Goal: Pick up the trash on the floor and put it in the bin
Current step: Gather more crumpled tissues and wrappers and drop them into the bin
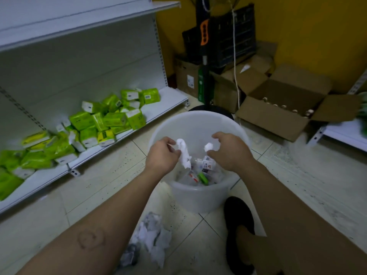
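A translucent white bin stands on the tiled floor in front of me, holding several wrappers and bits of packaging. Both hands hover over its opening. My left hand pinches a long crumpled white tissue that dangles into the bin. My right hand holds a small white paper ball at its fingertips. More crumpled paper trash lies on the floor below the bin, between my forearms.
A white shelf unit on the left carries several green tissue packs. Open cardboard boxes and a fan stand sit behind the bin. My black shoe rests right of the bin. Another shelf is at far right.
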A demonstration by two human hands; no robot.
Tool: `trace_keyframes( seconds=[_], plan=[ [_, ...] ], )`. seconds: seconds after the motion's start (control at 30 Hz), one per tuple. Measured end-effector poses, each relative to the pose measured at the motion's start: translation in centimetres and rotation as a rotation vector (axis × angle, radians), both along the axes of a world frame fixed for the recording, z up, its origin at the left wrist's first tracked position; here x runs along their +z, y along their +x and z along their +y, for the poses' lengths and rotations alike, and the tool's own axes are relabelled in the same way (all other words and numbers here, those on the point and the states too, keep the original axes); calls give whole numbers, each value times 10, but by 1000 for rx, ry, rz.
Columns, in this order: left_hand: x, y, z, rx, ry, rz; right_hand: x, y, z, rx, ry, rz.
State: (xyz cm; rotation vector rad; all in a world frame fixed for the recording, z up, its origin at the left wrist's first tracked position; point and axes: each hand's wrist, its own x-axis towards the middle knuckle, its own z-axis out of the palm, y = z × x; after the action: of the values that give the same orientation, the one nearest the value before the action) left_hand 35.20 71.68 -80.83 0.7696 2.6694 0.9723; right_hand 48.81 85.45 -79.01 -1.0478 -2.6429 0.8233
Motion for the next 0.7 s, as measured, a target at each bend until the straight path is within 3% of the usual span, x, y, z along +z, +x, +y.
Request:
trace_keyframes(
  seconds=[0.17, 0.3, 0.53, 0.7],
  plan=[
    [-19, 13, -4, -57, -67, -12, 6, 3, 6, 5, 2, 38],
    [-17, 12, -32, -67, -146, 23, 13, 1, -22, 137, -28, 17],
    [-24, -5, -137, 37, -219, -11, 15, -22, -102, 374, -35, -8],
    [-52, -17, -209, 147, -330, -148, -28, -48, -171, 533, -34, -59]
  ],
)
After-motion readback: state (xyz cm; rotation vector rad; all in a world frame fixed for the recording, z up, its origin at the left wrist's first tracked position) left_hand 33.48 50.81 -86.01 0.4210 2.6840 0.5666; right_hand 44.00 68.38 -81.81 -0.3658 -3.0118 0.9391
